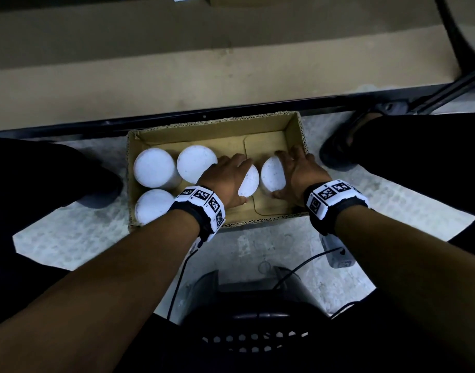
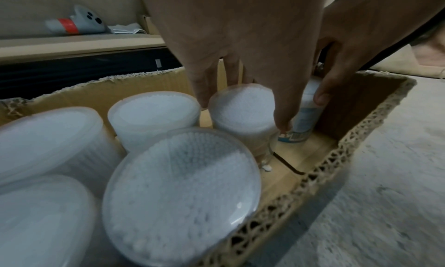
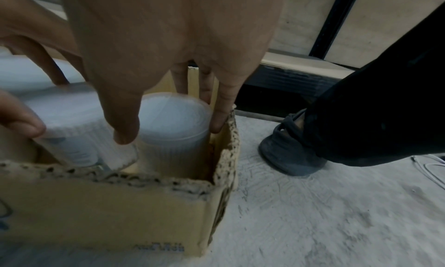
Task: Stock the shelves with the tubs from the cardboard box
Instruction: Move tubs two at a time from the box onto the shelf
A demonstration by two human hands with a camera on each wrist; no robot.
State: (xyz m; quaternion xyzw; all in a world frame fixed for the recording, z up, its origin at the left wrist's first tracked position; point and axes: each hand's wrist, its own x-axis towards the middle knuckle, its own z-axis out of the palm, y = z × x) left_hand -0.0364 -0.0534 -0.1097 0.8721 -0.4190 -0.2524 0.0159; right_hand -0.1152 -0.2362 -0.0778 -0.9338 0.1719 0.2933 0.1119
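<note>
An open cardboard box [image 1: 295,130] sits on the floor and holds several round white tubs of cotton buds. Three tubs stand upright at its left end [image 1: 154,168]. My left hand [image 1: 235,179] reaches down over a middle tub [image 2: 240,107], with fingers on its far side and thumb [image 2: 281,118] on its near side, gripping it. That tub [image 3: 72,122] looks tilted. My right hand [image 1: 290,173] grips the rightmost tub [image 3: 173,118], its thumb [image 3: 125,130] in front and its fingers [image 3: 219,118] against the box's end wall.
A low beige shelf board [image 1: 177,63] with a black front rail [image 1: 177,117] runs just behind the box. My feet [image 1: 336,154] flank the box on the grey floor. A black perforated basket [image 1: 252,337] and cables lie close in front. A small toy [image 2: 77,21] lies on the shelf.
</note>
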